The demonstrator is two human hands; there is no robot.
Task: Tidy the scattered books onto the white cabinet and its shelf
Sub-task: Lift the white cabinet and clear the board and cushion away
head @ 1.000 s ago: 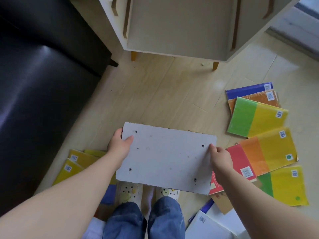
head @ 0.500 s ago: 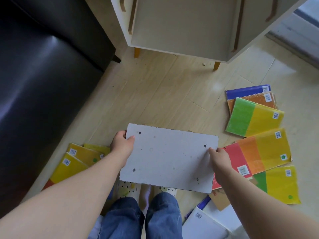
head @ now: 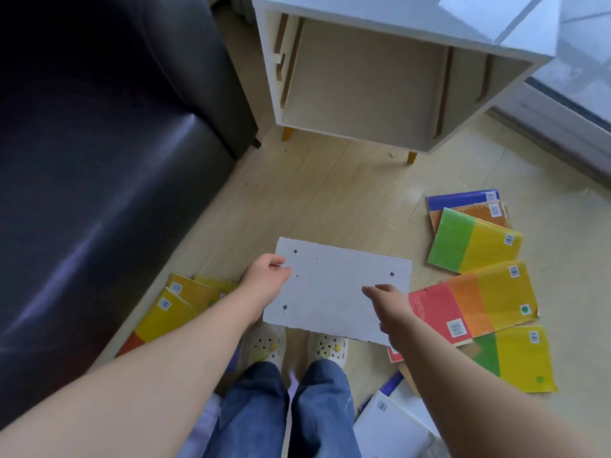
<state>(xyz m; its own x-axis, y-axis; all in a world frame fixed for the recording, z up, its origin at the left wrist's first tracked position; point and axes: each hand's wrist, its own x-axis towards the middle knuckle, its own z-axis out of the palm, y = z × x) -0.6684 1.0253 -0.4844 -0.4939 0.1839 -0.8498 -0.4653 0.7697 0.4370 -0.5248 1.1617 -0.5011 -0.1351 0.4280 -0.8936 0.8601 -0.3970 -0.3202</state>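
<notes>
Fingers (head: pixel 276 261) of the left hand (head: pixel 264 282) curl around the left edge of a flat, pale grey board (head: pixel 334 292) and grip it. The right hand (head: pixel 388 304) lies over the board's right part with its fingers reaching leftward. Whether it grips the board cannot be told.

A glossy black leather sofa (head: pixel 99 160) fills the left side. The floor (head: pixel 314 200) is smooth, light wood-look planks. At the top stands the white cabinet (head: pixel 396 24), a box on short wooden legs, with its open front showing matt beige inner walls.

The board is rectangular, with ragged edges and a few small dark holes, and is held level above the floor.

Thin glossy books (head: pixel 476 299) in bands of red, orange, yellow, green and blue lie fanned and overlapping on the floor to the right, each with a barcode sticker. More yellow books (head: pixel 172 312) lie to the left beside the sofa. White books (head: pixel 386 428) lie at the lower right. Cream perforated clogs (head: pixel 264 345) show below the board.
</notes>
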